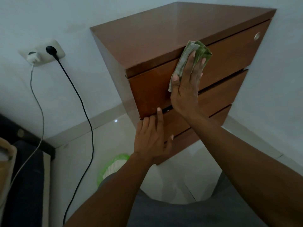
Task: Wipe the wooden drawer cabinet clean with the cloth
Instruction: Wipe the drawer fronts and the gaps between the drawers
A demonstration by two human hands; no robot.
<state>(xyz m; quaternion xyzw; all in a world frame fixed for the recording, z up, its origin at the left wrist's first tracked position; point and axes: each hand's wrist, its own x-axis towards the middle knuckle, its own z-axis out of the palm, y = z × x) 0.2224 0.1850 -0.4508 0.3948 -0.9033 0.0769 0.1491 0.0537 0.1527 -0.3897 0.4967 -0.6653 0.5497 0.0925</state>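
A brown wooden drawer cabinet [147, 40] stands against the white wall, with three drawer fronts facing me. My right hand [186, 89] lies flat on the top drawer front and presses a folded green cloth [188, 58] against it, near the drawer's upper edge. The cloth sticks out above and left of the fingers. My left hand [152, 138] rests on the second drawer front at its left end, with the index finger reaching up to the gap under the top drawer. A round lock [257, 36] sits at the top drawer's right end.
A wall socket [42, 52] at the left holds a white charger and a black plug; their cables hang down to the floor. A green object [113, 166] lies on the pale tiled floor below the cabinet. Dark furniture [24, 169] fills the lower left corner.
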